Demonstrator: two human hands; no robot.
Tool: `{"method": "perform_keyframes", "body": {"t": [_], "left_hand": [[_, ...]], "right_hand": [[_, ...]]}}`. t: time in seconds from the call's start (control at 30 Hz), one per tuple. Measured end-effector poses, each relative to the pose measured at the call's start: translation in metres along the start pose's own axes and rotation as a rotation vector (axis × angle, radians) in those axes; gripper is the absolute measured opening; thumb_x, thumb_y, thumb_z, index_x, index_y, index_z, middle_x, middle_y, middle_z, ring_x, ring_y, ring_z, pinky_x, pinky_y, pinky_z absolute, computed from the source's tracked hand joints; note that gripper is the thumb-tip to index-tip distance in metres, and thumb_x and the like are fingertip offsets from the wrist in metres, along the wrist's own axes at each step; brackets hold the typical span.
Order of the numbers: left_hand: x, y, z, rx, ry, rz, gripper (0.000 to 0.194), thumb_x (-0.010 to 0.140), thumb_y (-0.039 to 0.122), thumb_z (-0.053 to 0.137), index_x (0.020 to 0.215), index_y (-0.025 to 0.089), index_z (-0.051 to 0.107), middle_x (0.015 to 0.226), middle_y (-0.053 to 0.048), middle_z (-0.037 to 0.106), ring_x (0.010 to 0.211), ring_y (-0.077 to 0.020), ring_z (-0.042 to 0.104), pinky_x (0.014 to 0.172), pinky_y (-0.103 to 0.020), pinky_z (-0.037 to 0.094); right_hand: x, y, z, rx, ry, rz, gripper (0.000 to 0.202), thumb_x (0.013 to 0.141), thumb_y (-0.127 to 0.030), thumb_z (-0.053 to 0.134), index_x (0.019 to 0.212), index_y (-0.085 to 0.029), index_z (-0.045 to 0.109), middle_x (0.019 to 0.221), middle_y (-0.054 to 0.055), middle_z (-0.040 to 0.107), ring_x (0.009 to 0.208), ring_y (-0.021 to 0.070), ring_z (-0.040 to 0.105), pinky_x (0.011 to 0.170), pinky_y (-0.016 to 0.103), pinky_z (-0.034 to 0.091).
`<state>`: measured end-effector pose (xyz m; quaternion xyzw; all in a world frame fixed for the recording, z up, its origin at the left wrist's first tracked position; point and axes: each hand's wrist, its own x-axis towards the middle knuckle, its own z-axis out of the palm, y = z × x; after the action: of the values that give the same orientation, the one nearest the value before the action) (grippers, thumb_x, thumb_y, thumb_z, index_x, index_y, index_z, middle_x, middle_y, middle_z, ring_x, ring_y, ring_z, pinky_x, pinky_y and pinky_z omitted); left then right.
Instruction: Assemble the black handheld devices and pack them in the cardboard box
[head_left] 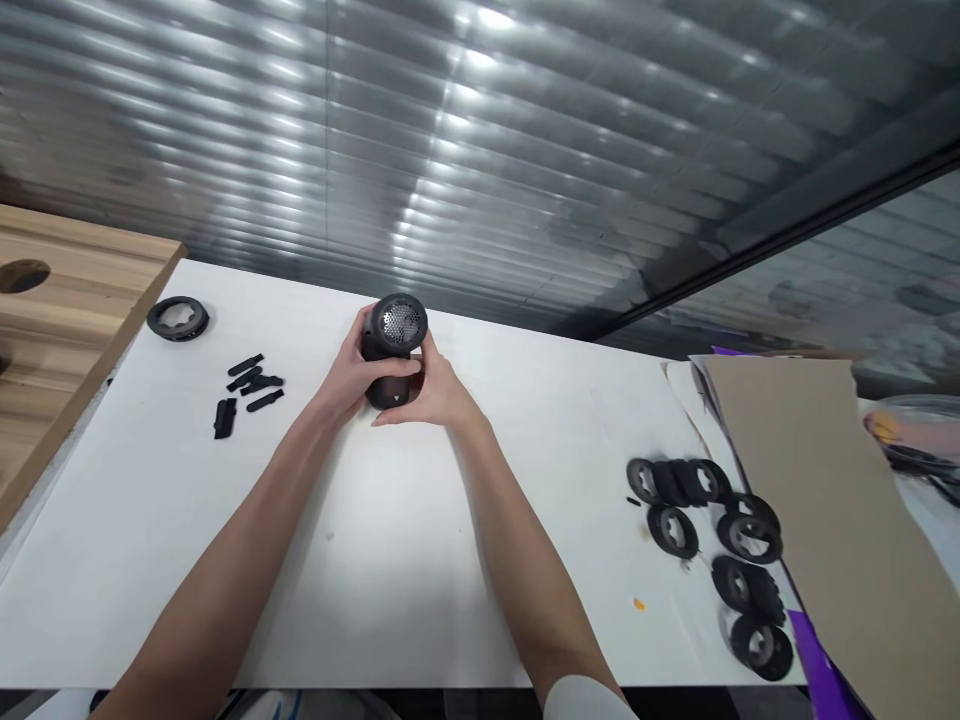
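Note:
A dark cylindrical device [389, 391] with a round perforated metal head stands near the back edge of the white table [555, 420]. My left hand [355, 372] wraps round its left side, thumb across the front. On the right side, my right hand [437, 392] grips the same device, with fingers round its lower part. Both hands touch it and nearly meet at the front. Parts of the fingers are hidden behind the device.
Several small black strips [264, 400] and a black ring [178, 319] lie at the left. Several black rings [673, 530] cluster at the right, beside brown cardboard [832, 510]. A wooden board [82, 290] borders the left; a corrugated metallic surface [360, 150] rises behind.

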<state>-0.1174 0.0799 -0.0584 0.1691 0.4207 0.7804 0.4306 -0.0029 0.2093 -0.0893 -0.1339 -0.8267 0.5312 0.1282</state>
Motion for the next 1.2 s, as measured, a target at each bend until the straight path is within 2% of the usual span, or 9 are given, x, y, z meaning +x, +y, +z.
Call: {"method": "perform_keyframes", "body": {"t": [0.1,0.2,0.37,0.5,0.77,0.9,1.03,1.1,1.2], "left_hand": [[0.002,0.0,0.0,0.052,0.02,0.001,0.06,0.056,0.012,0.098,0.11,0.024,0.076,0.1,-0.002,0.076,0.102,-0.0277,0.075,0.093,-0.038,0.062],[0.005,-0.001,-0.003,0.098,0.033,-0.02,0.058,0.054,0.014,0.097,0.108,0.021,0.075,0.097,-0.003,0.075,0.099,-0.0287,0.075,0.091,-0.04,0.06],[0.008,-0.004,-0.01,0.193,-0.035,-0.048,0.074,0.055,0.018,0.104,0.12,0.022,0.068,0.107,-0.004,0.078,0.103,-0.0293,0.077,0.094,-0.044,0.063],[0.008,-0.006,-0.011,0.185,-0.055,-0.043,0.07,0.062,0.021,0.101,0.122,0.022,0.067,0.108,-0.005,0.079,0.105,-0.0282,0.078,0.094,-0.043,0.064],[0.006,-0.005,-0.004,0.184,-0.048,-0.042,0.068,0.061,0.027,0.102,0.119,0.021,0.066,0.106,-0.007,0.078,0.107,-0.0319,0.078,0.095,-0.046,0.065],[0.006,-0.007,-0.001,0.165,-0.026,0.0,0.067,0.067,0.037,0.104,0.121,0.023,0.067,0.119,-0.008,0.077,0.121,-0.0344,0.075,0.104,-0.046,0.062],[0.01,-0.007,0.0,0.012,-0.037,0.012,0.064,0.079,0.048,0.095,0.131,0.026,0.065,0.133,-0.008,0.075,0.134,-0.0355,0.071,0.11,-0.046,0.06],[0.012,-0.008,-0.002,-0.06,0.009,0.024,0.061,0.086,0.052,0.09,0.135,0.029,0.063,0.13,-0.008,0.075,0.13,-0.0331,0.074,0.107,-0.045,0.063],[0.015,-0.009,-0.005,-0.085,0.13,0.069,0.06,0.09,0.058,0.088,0.137,0.03,0.061,0.118,-0.005,0.074,0.114,-0.0276,0.079,0.099,-0.041,0.067]], "right_hand": [[0.0,-0.005,0.001,-0.028,-0.01,0.027,0.15,0.049,-0.047,0.113,0.175,-0.033,0.033,0.116,0.008,0.081,0.101,0.0366,0.081,0.086,0.051,0.068],[0.0,-0.01,0.003,-0.039,0.003,0.038,0.143,0.054,-0.041,0.112,0.173,-0.035,0.033,0.112,0.005,0.081,0.1,0.0362,0.081,0.088,0.053,0.068],[0.0,-0.019,0.005,-0.001,0.037,0.087,0.136,0.058,-0.037,0.106,0.17,-0.03,0.031,0.13,0.01,0.076,0.123,0.0401,0.078,0.104,0.056,0.065],[0.0,-0.021,0.004,0.06,0.035,0.079,0.134,0.057,-0.035,0.105,0.169,-0.03,0.03,0.136,0.011,0.074,0.129,0.0409,0.076,0.109,0.057,0.064],[0.001,-0.016,0.005,0.168,0.038,0.041,0.13,0.057,-0.04,0.104,0.167,-0.031,0.035,0.132,0.01,0.075,0.125,0.0379,0.076,0.104,0.053,0.065],[0.006,-0.012,0.002,0.263,0.069,-0.008,0.13,0.056,-0.061,0.104,0.166,-0.028,0.044,0.141,0.013,0.072,0.131,0.0393,0.073,0.104,0.05,0.066],[0.01,-0.007,-0.003,0.366,0.16,-0.01,0.117,0.06,-0.082,0.094,0.158,-0.028,0.059,0.131,0.01,0.076,0.107,0.0332,0.078,0.086,0.044,0.067],[0.011,-0.006,-0.003,0.409,0.226,-0.003,0.102,0.069,-0.085,0.087,0.151,-0.028,0.066,0.114,0.007,0.079,0.088,0.0274,0.077,0.071,0.039,0.063],[0.014,-0.007,-0.002,0.519,0.304,0.013,0.081,0.084,-0.084,0.074,0.14,-0.025,0.075,0.08,0.002,0.073,0.057,0.0188,0.064,0.051,0.031,0.048]]}}
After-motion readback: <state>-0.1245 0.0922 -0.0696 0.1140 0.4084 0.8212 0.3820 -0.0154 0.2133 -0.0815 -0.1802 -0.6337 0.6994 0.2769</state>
